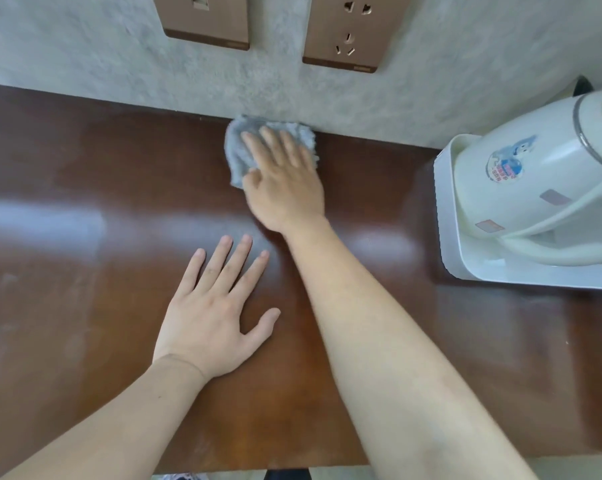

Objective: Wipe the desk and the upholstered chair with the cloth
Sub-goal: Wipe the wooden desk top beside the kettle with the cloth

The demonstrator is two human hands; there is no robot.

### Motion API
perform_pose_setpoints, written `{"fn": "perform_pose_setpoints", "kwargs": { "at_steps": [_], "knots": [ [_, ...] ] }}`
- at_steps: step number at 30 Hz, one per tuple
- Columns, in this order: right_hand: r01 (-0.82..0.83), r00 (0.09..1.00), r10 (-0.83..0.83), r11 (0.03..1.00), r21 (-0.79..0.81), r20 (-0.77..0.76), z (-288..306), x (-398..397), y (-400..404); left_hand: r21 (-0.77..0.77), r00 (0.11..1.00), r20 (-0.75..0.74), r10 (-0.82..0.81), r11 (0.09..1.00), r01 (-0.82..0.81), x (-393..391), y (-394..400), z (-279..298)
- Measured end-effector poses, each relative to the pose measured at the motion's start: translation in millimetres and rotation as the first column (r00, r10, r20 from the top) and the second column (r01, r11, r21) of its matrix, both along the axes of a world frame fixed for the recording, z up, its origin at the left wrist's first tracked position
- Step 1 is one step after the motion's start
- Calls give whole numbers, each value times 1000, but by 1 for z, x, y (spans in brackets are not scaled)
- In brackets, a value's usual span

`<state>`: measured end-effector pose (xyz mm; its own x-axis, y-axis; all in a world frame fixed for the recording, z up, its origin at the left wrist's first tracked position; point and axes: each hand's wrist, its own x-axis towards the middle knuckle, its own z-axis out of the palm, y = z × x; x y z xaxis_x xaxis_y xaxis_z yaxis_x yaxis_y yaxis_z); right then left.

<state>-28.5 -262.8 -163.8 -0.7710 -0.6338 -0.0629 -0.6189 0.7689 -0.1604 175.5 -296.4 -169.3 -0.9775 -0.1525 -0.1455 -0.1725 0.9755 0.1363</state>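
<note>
left hand (211,327) lies flat on the worktop (84,244) in the lower centre of the frame, fingers (223,261) straight and spread, holding nothing; reads as a brace. right hand (282,178), arm stretched toward the upper centre, presses the grey cloth (238,150) flat, fingers extended, not curled round it. cloth sits against the wall edge. judgement: keep the palm flat, sweep along the back edge, stay clear of the kettle (542,188) on its tray (465,265) at right. chair not in view.
</note>
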Motion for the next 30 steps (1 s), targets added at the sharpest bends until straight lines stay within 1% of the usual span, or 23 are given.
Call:
{"fn": "perform_pose_setpoints", "kwargs": {
  "at_steps": [3,5,8,12,17,19,21,23,24,27,30],
  "knots": [
    [147,989,-147,989,-32,2,0,-26,65,-32,1000,-28,-2,999,1,1,1,-5],
    [238,971,-238,971,-24,-3,2,-38,111,-48,1000,-31,1,999,-3,1,0,-7],
    [356,934,-356,934,-8,30,3,-18,156,-64,1000,-25,4,998,-6,1,0,-8],
    [424,901,-422,906,3,97,5,76,179,-57,1000,-27,13,998,-15,1,2,-6],
    [398,901,-394,917,16,182,9,225,197,-56,999,-48,8,998,-11,3,1,-7],
    [375,907,-373,927,24,198,11,255,200,-50,998,-61,5,999,-8,3,2,-8],
    [308,927,-316,949,67,205,12,239,200,-49,998,-66,0,999,-4,2,3,-7],
    [254,945,-266,964,82,191,13,192,193,-50,997,-74,0,999,-4,1,3,-7],
    [262,947,-271,962,77,173,12,162,185,-54,997,-73,0,999,-4,0,2,-7],
    [361,922,-368,930,75,125,3,67,151,-65,998,-68,-4,998,-1,1,2,-8],
    [396,904,-402,916,67,145,-4,8,123,-67,997,-74,-3,998,-2,1,1,-10]
  ]
}}
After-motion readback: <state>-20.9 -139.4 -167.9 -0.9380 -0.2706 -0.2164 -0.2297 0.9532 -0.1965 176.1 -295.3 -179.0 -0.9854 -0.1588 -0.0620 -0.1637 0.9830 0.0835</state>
